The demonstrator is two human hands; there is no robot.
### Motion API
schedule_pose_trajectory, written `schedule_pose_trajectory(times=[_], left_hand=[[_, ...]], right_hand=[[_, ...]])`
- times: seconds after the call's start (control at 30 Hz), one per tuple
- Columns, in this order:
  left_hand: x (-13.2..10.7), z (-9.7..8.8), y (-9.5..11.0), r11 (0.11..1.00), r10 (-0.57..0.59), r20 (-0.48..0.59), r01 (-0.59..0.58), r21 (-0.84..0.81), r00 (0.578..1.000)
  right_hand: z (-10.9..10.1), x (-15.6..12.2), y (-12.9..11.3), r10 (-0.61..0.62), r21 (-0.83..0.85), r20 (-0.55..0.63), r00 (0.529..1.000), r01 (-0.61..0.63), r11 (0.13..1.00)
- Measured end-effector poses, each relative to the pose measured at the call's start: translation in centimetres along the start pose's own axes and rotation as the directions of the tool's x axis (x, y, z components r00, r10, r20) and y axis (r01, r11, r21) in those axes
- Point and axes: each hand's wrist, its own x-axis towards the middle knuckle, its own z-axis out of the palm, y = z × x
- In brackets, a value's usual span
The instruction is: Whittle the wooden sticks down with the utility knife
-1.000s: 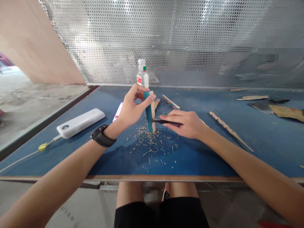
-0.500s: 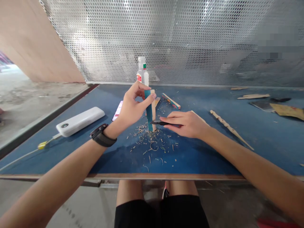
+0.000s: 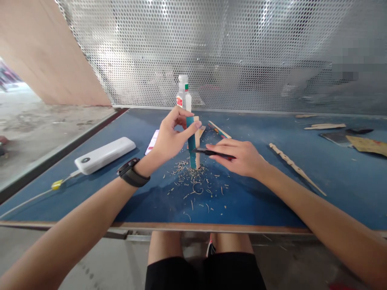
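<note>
Upright on the blue table stands a wooden stick [image 3: 192, 143], painted blue on one face and bare on the other. My left hand [image 3: 174, 131] pinches it near the top between thumb and fingers. In my right hand [image 3: 242, 157] is a black-handled carving knife [image 3: 213, 152], its blade lying against the lower part of the stick. Thin wood shavings [image 3: 198, 187] are scattered around the stick's foot and towards me. Behind my left hand rises a clear glass bottle [image 3: 183, 90] with a red label.
A white power bank [image 3: 105, 155] with a cable and a phone [image 3: 151, 141] lie left. A painted stick [image 3: 219, 129] lies behind my right hand. Rightward are a carved stick [image 3: 294, 167], wood pieces [image 3: 325, 126] and sandpaper [image 3: 367, 143]. A perforated metal panel [image 3: 211, 52] borders the back.
The knife blade has moved slightly up along the stick with my right hand. My left hand keeps its grip. The whole view has shifted a little.
</note>
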Motion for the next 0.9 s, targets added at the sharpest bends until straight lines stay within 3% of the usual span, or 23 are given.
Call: schedule_pose_trajectory(times=[0.1, 0.3, 0.47, 0.7, 0.9], left_hand=[[0.0, 0.0, 0.0, 0.999, 0.028, 0.009, -0.028, 0.022, 1.000], [0.0, 0.1, -0.2, 0.996, 0.051, -0.029, -0.049, 0.068, 0.998], [-0.2, 0.2, 0.5, 0.991, 0.072, -0.003, -0.071, 0.115, 0.997], [-0.3, 0.4, 1.4, 0.981, 0.084, -0.003, -0.082, 0.175, 0.996], [-0.5, 0.7, 1.9, 0.974, 0.105, 0.007, -0.104, 0.200, 0.994]], right_hand=[[-0.1, 0.0, 0.1, -0.044, -0.086, -0.049, 0.998, 0.039, 0.995], [-0.6, 0.1, -0.1, -0.082, -0.121, -0.026, 0.996, 0.079, 0.990], [-1.3, 0.3, -0.2, -0.085, -0.048, 0.027, 0.996, 0.086, 0.995], [-2.4, 0.8, -0.4, -0.097, -0.078, 0.138, 0.986, 0.108, 0.991], [-2.3, 0.7, -0.2, -0.064, -0.026, 0.179, 0.982, 0.069, 0.997]])
